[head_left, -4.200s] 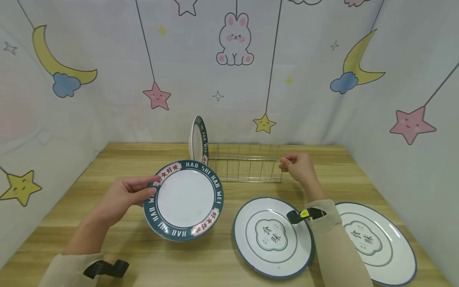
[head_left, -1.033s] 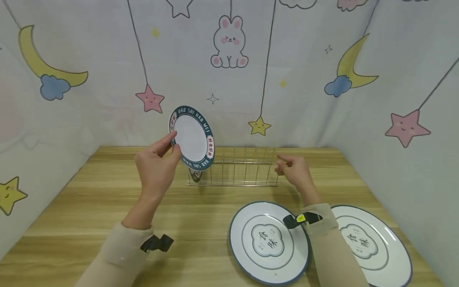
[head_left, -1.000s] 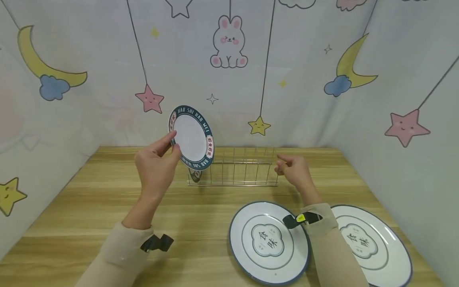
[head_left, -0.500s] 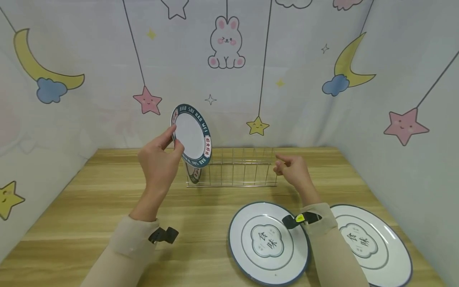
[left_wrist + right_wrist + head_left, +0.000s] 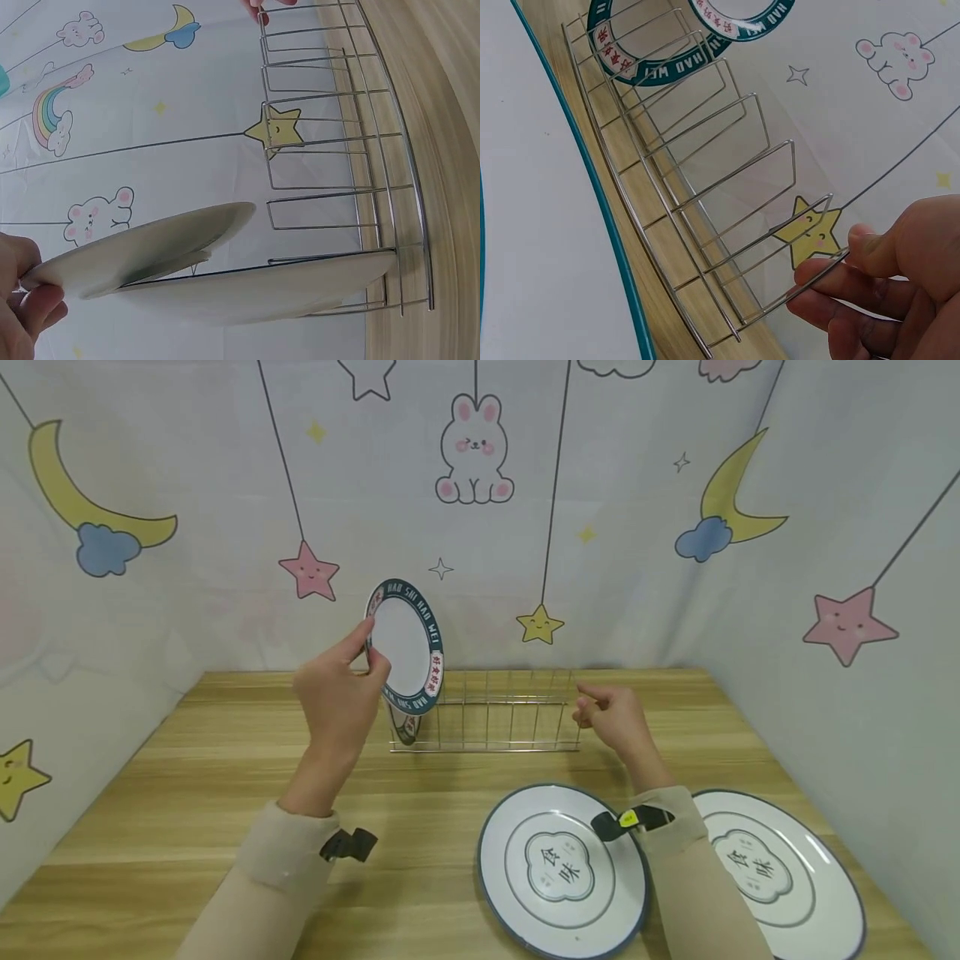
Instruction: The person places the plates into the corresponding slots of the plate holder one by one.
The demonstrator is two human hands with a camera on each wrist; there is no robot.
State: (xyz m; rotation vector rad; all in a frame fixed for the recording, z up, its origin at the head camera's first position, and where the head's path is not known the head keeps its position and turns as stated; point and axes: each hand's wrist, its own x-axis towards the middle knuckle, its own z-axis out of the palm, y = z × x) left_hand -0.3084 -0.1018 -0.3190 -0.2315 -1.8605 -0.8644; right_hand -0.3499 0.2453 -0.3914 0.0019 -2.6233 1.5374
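My left hand (image 5: 337, 697) pinches a round plate (image 5: 408, 647) by its left edge, between thumb and fingers. It has a white middle and a dark green lettered rim, and it is tilted up over the left end of a wire dish rack (image 5: 487, 749). Behind it a matching plate (image 5: 407, 729) stands in the rack's leftmost part, mostly hidden in the head view. The left wrist view shows the held plate (image 5: 142, 251) above and apart from the rack's slots. With thumb and fingers, my right hand (image 5: 907, 277) grips the end wire at the rack's right side.
Two larger white plates with blue-green rims lie flat on the wooden table (image 5: 180, 810): one plate (image 5: 562, 910) in front of the rack, another plate (image 5: 817, 893) farther right, partly behind the right sleeve. A printed curtain (image 5: 630, 602) hangs close behind the rack.
Over the earlier frames my left hand has carried the plate from the front left up and forward to the rack, turning it steeper. Lately it shifts slightly right. My right hand stays at the rack.
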